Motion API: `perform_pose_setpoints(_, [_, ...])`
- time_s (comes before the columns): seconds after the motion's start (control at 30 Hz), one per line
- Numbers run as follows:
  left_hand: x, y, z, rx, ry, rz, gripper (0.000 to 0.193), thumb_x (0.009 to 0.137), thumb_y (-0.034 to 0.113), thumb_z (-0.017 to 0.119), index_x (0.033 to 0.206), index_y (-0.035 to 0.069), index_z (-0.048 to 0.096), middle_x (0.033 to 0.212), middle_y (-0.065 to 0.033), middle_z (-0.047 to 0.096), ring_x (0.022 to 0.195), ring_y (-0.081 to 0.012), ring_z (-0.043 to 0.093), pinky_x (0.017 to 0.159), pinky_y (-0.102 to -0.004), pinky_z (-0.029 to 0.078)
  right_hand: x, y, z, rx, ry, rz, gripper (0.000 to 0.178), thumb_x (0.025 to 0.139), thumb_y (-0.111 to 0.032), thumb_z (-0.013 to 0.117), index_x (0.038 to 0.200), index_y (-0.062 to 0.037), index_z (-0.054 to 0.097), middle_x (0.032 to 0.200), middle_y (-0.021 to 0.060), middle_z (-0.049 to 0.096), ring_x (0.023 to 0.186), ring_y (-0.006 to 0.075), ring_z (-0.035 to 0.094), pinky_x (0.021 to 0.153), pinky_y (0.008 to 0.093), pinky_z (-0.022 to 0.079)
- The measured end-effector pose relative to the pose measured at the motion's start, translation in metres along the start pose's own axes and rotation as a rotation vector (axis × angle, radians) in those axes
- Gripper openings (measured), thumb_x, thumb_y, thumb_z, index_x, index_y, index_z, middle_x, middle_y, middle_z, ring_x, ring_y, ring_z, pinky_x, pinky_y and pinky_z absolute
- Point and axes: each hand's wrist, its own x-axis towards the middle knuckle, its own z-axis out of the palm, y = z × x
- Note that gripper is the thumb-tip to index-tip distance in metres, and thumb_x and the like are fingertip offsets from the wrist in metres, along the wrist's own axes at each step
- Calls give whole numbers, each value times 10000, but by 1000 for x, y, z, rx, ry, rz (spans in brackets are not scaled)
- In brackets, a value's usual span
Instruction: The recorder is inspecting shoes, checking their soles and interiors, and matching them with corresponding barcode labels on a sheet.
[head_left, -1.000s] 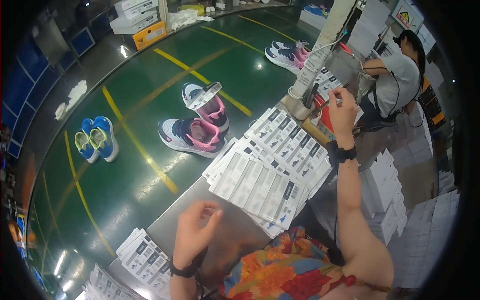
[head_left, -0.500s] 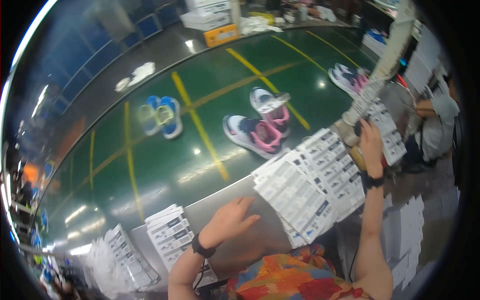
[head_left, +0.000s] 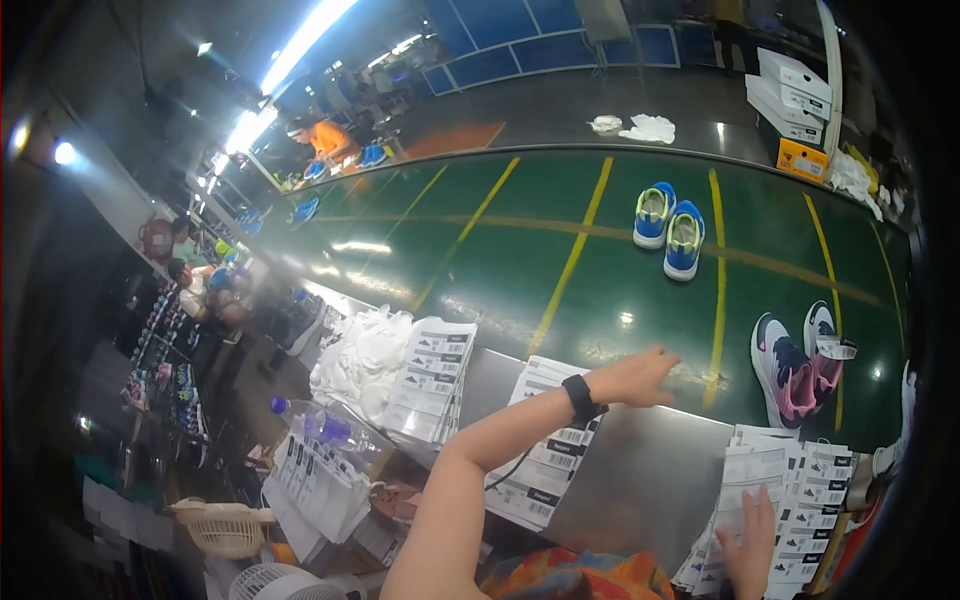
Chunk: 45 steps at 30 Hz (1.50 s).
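My left hand (head_left: 640, 376) reaches over the near edge of the green conveyor belt (head_left: 480, 290), fingers stretched out, holding nothing. A dark band circles that wrist. My right hand (head_left: 752, 550) is over a fanned stack of printed white cardboard sheets (head_left: 815, 490), its fingers apart; I cannot tell whether it touches them. Beyond this stack, a pair of white, navy and pink sneakers (head_left: 782, 370) stands on the belt, with a small label on the right shoe. Farther off are blue sneakers (head_left: 684, 242) with pale green linings. Under my left forearm lies another stack of printed sheets (head_left: 540, 480).
White crumpled paper (head_left: 362, 360) lies left of more printed sheets (head_left: 432, 380). Below them are a purple-capped plastic bottle (head_left: 325, 425), a cream basket (head_left: 222, 528) and a white fan (head_left: 275, 580). Shoe boxes (head_left: 790, 100) are stacked at the far right. A person in orange (head_left: 325, 140) works far left.
The view has swung left, so the belt and shoes appear farther right. My right hand has left the post at the right and come back over the sheets. My left hand now reaches over the belt.
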Motion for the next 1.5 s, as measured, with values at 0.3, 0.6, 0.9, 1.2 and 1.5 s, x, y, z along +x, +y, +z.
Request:
perform_pose_setpoints(0.3, [128, -71, -36, 606, 329, -141, 983, 702, 326, 736, 1450, 140, 124, 1444, -347, 56, 1255, -502, 314, 881, -565, 435, -8, 2, 20, -138, -185, 267, 580, 788, -256, 649, 1300, -59, 462, 1377, 265, 358, 1240, 431, 371, 978, 479, 365])
perform_pose_setpoints(0.6, [236, -92, -61, 570, 332, -313, 826, 604, 600, 702, 1307, 230, 476, 1460, -342, 39, 1358, -505, -15, 981, -721, 75, -7, 0, 31, -108, -133, 276, 625, 772, -338, 657, 1308, -88, 456, 1377, 246, 369, 1240, 407, 376, 968, 496, 345])
perform_pose_setpoints(0.9, [175, -67, -81, 353, -28, -304, 744, 602, 673, 633, 1038, 72, 672, 1070, -229, 615, 1034, -345, 576, 984, -588, 306, -14, -5, 22, -105, -31, 171, 522, 792, -358, 643, 1221, -78, 541, 1265, 253, 479, 1154, 401, 471, 954, 492, 351])
perform_pose_setpoints(1.2, [-25, 65, -49, 125, 39, -13, 610, 593, 519, 759, 1032, 106, 668, 823, -103, 617, 733, -277, 603, 724, -389, 462, 3, -23, 14, 38, -4, 173, 640, 771, -329, 690, 1287, -28, 458, 1375, 274, 335, 1252, 432, 364, 983, 488, 356])
perform_pose_setpoints(1.5, [-148, 107, 56, -387, 5, -31, 403, 711, 274, 755, 1035, 65, 641, 762, -78, 618, 736, -254, 603, 819, -444, 413, 15, -49, 26, 468, -99, 138, 649, 804, -215, 673, 1357, -40, 383, 1332, 231, 418, 1097, 391, 513, 911, 402, 438])
